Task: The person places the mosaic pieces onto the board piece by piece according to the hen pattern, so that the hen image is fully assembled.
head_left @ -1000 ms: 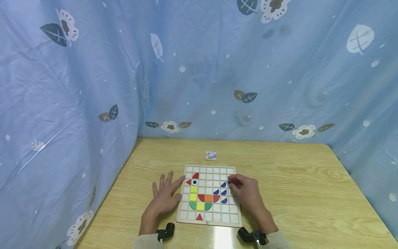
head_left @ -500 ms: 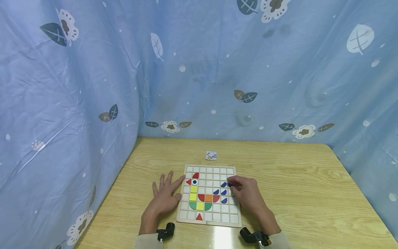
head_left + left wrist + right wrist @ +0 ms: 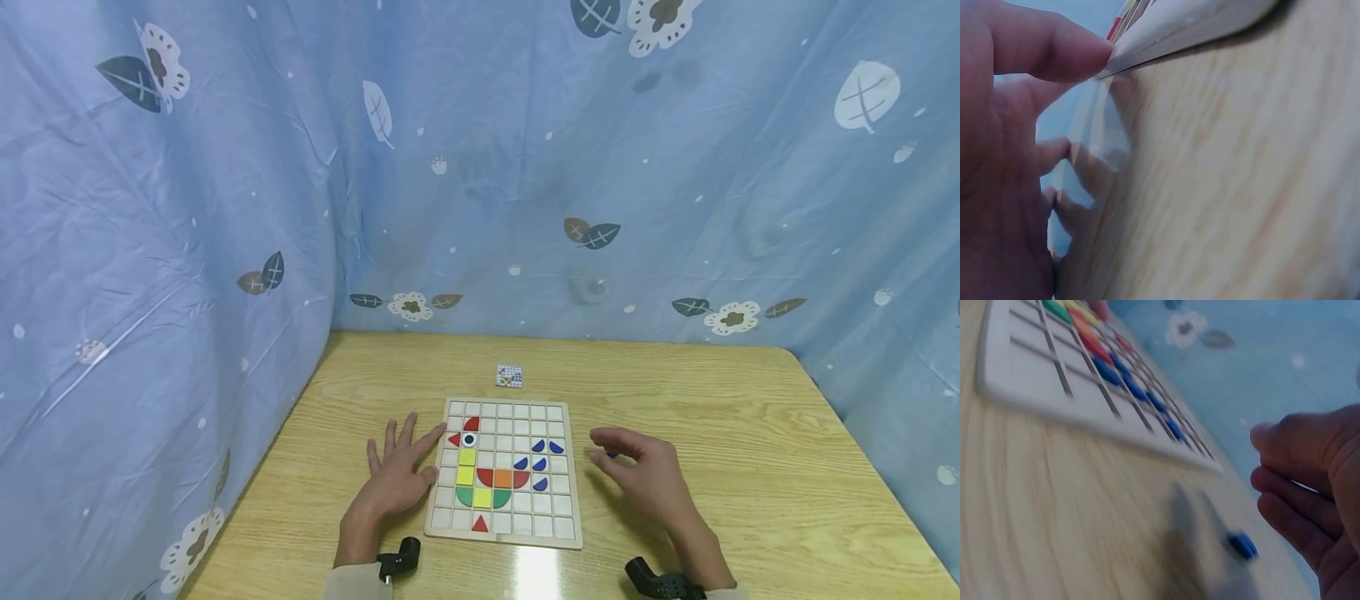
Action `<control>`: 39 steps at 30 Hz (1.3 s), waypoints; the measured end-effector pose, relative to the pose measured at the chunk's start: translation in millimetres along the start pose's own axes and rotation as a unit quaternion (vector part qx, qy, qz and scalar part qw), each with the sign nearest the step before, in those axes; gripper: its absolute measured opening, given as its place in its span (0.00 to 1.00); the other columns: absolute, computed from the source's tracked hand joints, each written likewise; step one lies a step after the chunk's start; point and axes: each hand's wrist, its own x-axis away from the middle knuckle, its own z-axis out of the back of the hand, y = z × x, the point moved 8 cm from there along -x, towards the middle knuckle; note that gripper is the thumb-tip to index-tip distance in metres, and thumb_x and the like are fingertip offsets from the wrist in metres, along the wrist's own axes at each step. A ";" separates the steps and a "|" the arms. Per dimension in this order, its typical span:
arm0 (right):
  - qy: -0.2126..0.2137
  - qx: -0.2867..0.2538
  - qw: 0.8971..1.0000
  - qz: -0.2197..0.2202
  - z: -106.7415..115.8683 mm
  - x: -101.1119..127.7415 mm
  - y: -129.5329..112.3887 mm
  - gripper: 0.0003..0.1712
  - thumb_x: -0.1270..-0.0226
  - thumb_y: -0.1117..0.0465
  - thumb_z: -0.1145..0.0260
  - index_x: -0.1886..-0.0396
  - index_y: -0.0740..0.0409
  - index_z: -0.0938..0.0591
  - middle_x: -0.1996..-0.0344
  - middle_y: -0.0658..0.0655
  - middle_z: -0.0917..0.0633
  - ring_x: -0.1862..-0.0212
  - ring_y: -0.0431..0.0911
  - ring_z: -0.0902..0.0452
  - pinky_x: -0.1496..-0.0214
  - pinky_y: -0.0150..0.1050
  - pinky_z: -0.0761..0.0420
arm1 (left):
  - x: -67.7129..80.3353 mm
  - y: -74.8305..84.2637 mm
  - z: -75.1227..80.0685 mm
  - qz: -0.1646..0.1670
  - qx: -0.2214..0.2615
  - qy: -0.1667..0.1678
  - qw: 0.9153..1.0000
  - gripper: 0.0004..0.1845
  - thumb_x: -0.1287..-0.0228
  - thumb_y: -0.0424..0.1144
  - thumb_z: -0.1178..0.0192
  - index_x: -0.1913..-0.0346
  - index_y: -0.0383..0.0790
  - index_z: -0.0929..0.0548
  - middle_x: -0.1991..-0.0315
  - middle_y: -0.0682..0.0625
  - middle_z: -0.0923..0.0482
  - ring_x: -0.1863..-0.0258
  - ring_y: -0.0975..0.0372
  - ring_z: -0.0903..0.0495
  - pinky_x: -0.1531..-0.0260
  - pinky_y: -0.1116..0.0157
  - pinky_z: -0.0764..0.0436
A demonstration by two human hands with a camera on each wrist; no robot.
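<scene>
Left hand lies flat, fingers spread; right hand hovers with fingers loosely curved.

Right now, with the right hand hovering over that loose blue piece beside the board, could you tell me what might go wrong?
1. The loose blue piece lies on bare table, apart from the board. The right hand hovers over it with relaxed fingers, so a hasty grab could flick it away.

2. The placed blue pieces sit near the board's right edge; a returning hand could knock them out of their cells.

3. The left hand only rests fingertips on the board's left edge, so a bump may shift it.
</scene>
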 end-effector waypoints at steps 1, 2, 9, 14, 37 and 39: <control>0.005 -0.008 1.000 0.003 5.8 3.7 2.9 0.16 0.34 0.65 0.19 0.47 0.57 0.06 0.54 0.52 0.04 0.54 0.43 0.06 0.49 0.33 0.10 | -0.1 -0.2 0.1 0.001 0.000 -0.001 1.000 0.37 0.28 0.35 0.38 0.17 0.54 0.27 0.10 0.35 0.53 0.11 0.32 0.68 0.22 0.25 0.77; 0.008 -0.017 1.000 0.001 11.1 7.3 6.1 0.15 0.34 0.65 0.19 0.47 0.57 0.06 0.54 0.53 0.04 0.54 0.43 0.06 0.48 0.30 0.11 | -0.1 -0.4 0.2 0.001 0.000 -0.001 1.000 0.37 0.29 0.36 0.38 0.17 0.54 0.27 0.10 0.35 0.53 0.11 0.32 0.68 0.22 0.25 0.77; 0.024 -0.019 0.999 -0.031 45.9 29.4 30.0 0.17 0.33 0.63 0.18 0.46 0.55 0.07 0.51 0.56 0.05 0.51 0.32 0.09 0.50 0.18 0.17 | 0.0 -2.2 -0.3 0.002 0.002 -0.002 1.000 0.36 0.28 0.36 0.37 0.17 0.55 0.26 0.10 0.36 0.54 0.11 0.32 0.69 0.22 0.26 0.77; 0.029 -0.005 0.998 -0.048 61.1 37.0 42.8 0.18 0.33 0.63 0.19 0.44 0.55 0.07 0.50 0.59 0.05 0.51 0.26 0.11 0.53 0.19 0.16 | 0.2 -2.7 -0.8 -0.001 0.001 0.001 1.000 0.36 0.28 0.36 0.37 0.17 0.55 0.26 0.10 0.35 0.54 0.11 0.32 0.69 0.22 0.25 0.78; -0.023 0.009 0.999 -0.022 24.3 12.9 35.3 0.17 0.33 0.64 0.19 0.45 0.56 0.07 0.53 0.55 0.04 0.55 0.33 0.09 0.54 0.27 0.12 | 0.2 0.1 -1.2 0.001 0.000 -0.002 1.000 0.37 0.28 0.37 0.37 0.17 0.55 0.27 0.10 0.35 0.54 0.11 0.32 0.69 0.22 0.26 0.77; -0.027 0.010 0.999 -0.018 21.0 9.1 33.0 0.17 0.33 0.64 0.19 0.45 0.57 0.07 0.53 0.56 0.04 0.54 0.37 0.07 0.53 0.29 0.10 | -0.1 -0.2 -1.4 0.001 0.003 0.000 1.000 0.37 0.29 0.36 0.37 0.17 0.55 0.27 0.10 0.35 0.54 0.11 0.32 0.69 0.22 0.26 0.78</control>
